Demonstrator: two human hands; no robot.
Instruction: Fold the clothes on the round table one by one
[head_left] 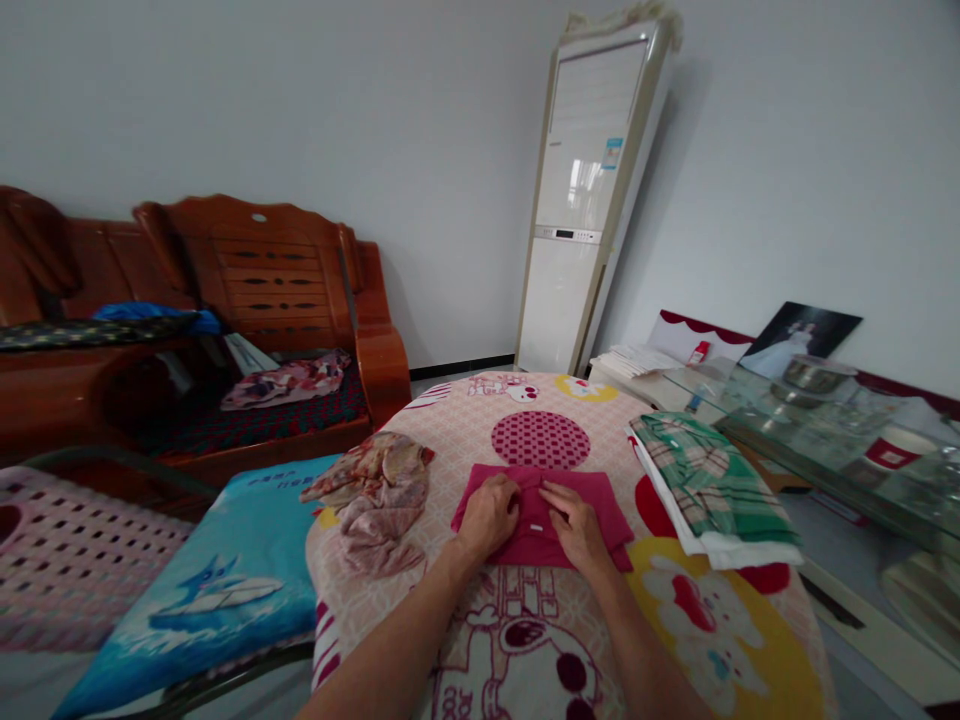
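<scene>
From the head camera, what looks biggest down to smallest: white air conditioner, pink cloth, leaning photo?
1. white air conditioner
2. pink cloth
3. leaning photo, though it stands farther away.

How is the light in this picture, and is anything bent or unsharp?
Head view: soft light, faint shadows; glare on the air conditioner, which leans from wide-lens distortion; the glass table at the right edge is smeared; the left hand and right hand on the pink garment are sharp.

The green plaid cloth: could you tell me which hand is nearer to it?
Right. The right hand lies just left of the green plaid cloth; the left hand lies farther left.
</scene>
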